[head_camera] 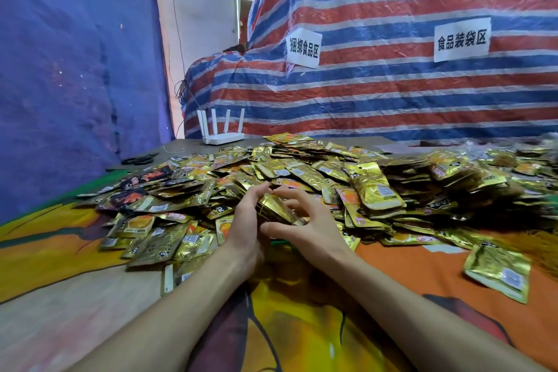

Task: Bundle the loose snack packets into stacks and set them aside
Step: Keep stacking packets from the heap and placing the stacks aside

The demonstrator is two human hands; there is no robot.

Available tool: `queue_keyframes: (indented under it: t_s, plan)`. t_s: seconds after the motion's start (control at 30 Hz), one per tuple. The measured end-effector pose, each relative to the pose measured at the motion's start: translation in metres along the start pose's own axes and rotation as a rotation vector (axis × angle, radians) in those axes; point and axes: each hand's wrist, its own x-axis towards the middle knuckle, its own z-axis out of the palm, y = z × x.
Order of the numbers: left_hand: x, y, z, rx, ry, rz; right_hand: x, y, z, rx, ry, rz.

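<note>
A blue tarpaulin fills the upper left of the frame. Below it, on the far left edge of the bench, lie black scissors, with a white router just to their right. A few dark packets sit at the left fringe of the pile of gold snack packets, which spreads loose and overlapping across the middle of the frame to its right edge. At centre, on the pile's near edge, the left hand holds a small stack of gold packets from its left side, its grip curled around it. The right hand arches over the same stack, its grip spread and bent, thumb low on the near side and fingertips on the top and right end. Whether a band is already round the stack cannot be told. The foil pouches look light, flat and slick, so a stack would likely slide apart unless squeezed across its broad faces; holding it at mid-length, edges squared, seems safest. Behind, a red, white and blue striped tarpaulin carries two paper signs. At lower right a single packet lies apart from the pile.
</note>
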Motion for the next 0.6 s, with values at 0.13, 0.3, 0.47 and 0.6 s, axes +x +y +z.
queue_keyframes:
  t_s: [0.13, 0.3, 0.47, 0.6]
  plan:
    - [0.003, -0.001, 0.001, 0.015, -0.003, 0.000, 0.004, -0.001, -0.011, -0.077, -0.108, 0.091]
    - [-0.002, -0.001, 0.000, 0.185, -0.066, -0.088, 0.001, -0.002, -0.016, -0.117, -0.087, 0.080]
    - [-0.009, -0.003, 0.009, 0.269, -0.059, 0.075, 0.006, -0.019, -0.050, -0.194, 0.095, 0.060]
    - [-0.009, -0.001, 0.006, 0.260, 0.025, 0.110, 0.030, -0.017, -0.095, -0.496, 0.383, 0.097]
